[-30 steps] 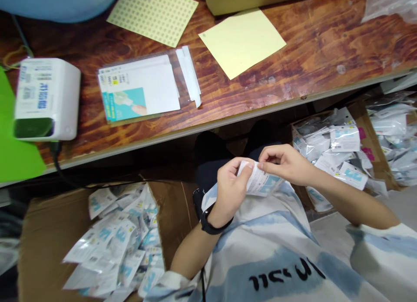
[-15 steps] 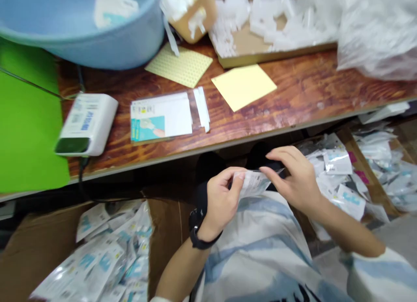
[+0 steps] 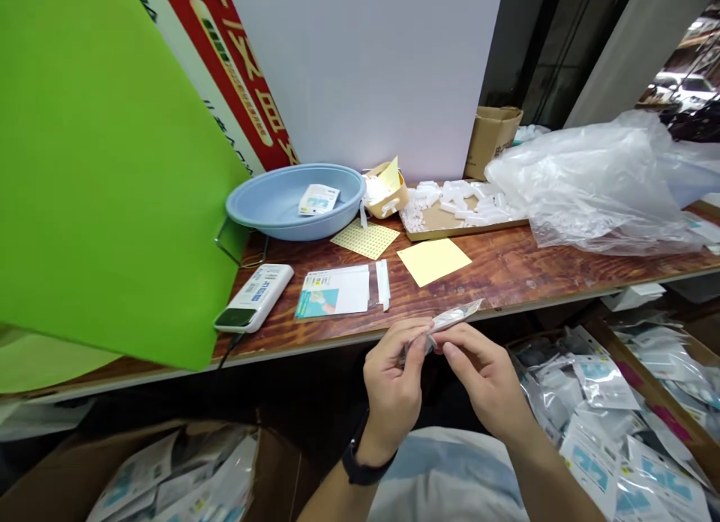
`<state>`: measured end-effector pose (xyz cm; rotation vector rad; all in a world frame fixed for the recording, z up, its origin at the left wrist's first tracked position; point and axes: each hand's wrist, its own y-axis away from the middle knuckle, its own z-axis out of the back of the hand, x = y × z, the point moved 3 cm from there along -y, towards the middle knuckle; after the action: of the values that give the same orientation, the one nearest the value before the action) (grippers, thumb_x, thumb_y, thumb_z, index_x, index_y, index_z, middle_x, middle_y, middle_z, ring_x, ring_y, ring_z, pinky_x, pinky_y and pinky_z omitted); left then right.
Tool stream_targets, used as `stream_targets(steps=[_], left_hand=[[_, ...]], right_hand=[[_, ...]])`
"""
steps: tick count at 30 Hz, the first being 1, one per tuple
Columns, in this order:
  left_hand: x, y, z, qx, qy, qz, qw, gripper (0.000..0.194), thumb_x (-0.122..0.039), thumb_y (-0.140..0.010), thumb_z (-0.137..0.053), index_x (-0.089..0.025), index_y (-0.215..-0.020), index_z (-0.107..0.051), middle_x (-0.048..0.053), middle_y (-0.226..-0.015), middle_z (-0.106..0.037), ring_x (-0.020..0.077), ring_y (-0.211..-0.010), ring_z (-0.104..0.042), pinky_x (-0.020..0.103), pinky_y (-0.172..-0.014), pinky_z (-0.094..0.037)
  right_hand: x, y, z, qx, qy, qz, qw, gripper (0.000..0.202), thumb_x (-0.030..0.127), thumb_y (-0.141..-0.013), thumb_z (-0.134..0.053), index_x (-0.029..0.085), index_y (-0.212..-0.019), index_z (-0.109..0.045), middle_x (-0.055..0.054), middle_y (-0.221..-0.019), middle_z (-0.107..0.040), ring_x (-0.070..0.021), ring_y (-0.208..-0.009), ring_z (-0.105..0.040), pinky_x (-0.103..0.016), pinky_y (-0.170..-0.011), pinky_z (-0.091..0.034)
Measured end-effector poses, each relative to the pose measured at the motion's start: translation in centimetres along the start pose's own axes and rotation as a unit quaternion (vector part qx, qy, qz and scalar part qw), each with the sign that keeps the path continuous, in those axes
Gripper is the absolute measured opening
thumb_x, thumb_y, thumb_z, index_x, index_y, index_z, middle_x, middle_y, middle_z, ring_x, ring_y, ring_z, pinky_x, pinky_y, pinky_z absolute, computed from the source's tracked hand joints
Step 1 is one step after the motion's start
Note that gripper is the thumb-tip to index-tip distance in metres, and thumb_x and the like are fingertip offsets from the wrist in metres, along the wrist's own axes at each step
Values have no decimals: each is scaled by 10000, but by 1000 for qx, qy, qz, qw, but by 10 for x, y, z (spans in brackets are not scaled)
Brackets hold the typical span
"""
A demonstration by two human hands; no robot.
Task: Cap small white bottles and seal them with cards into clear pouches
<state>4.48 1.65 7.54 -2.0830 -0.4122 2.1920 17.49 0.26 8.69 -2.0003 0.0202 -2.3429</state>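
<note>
Both of my hands meet just in front of the table edge, around a small clear plastic packet (image 3: pixel 454 316). My left hand (image 3: pixel 394 383), with a black band at the wrist, pinches its lower left part between thumb and fingers. The fingers of my right hand (image 3: pixel 487 376) are closed on the packet's near side, and its far end sticks out to the upper right. Printed cards (image 3: pixel 337 291) lie on the table beside white strips (image 3: pixel 382 283). A plain yellow sheet (image 3: pixel 433 261) and a dotted yellow sheet (image 3: pixel 365 238) rest behind them.
A blue basin (image 3: pixel 270 207) holds one packet. Near it are a white device (image 3: pixel 256 297), a tan container (image 3: pixel 394 199), a cardboard tray (image 3: pixel 444 233) of white pieces and a plastic bag (image 3: pixel 596 184). Boxes of packets stand low left (image 3: pixel 275 462) and right (image 3: pixel 697 439).
The view has tilted up, showing more of the table's back. My hands have come closer together, my right fingers have closed on the packet, and the packet now points up to the right.
</note>
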Motion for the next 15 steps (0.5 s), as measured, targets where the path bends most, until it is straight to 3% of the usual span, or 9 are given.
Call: stream_targets(steps=[8, 15], left_hand=[[-23, 10, 3, -11, 2, -22, 1000, 157, -182, -901, -580, -175, -849, -728, 69, -912, -747, 180, -885, -699, 304, -824, -565], [-57, 26, 9, -3, -32, -78, 996, 173, -143, -900, -566, -181, -848, -727, 60, -904, -743, 167, -874, -698, 273, -802, -568]], right_hand=[[35, 0, 2, -37, 107, 159, 981, 125, 178, -882, -622, 235, -889, -733, -42, -826, -706, -170, -769, -665, -288, -703, -559], [56, 19, 5, -36, 87, 197, 976, 108, 178, -874, -624, 233, -831, -707, -32, -784, -683, -158, -714, -641, -277, -634, -540]])
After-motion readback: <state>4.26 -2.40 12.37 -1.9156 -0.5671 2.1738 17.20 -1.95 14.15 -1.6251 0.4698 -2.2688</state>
